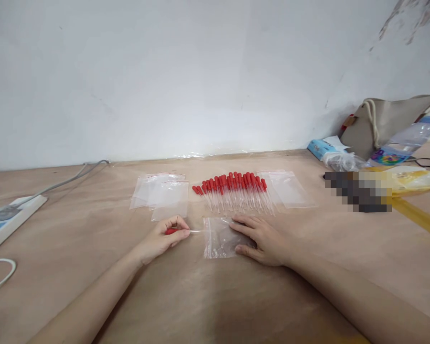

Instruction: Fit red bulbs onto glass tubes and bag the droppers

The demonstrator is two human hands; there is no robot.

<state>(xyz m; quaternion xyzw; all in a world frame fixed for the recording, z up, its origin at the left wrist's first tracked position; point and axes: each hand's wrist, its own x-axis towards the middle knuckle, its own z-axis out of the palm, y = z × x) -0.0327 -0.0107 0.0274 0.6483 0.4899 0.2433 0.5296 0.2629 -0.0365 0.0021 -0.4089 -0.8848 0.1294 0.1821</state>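
Observation:
Between the fingers of my left hand point(168, 236) is a dropper point(195, 231) with a red bulb and a clear tube. Its tube points right, its tip at the left edge of a clear zip bag point(218, 239). My right hand point(263, 239) lies on the right part of that bag, fingers spread, pressing it to the table. Behind the bag, several red-bulbed droppers point(232, 188) lie side by side in a row, bulbs toward the wall. Flat clear zip bags point(168, 198) overlap to the left of the row, and more zip bags point(290, 191) lie to its right.
A power strip point(17, 220) with a grey plug and cable is at the far left. On the right are a blue tissue pack point(320, 149), a grey bag point(397, 119), a plastic bottle point(403, 143), a blurred-out dark object point(358, 191) and a yellow plastic bag point(415, 179).

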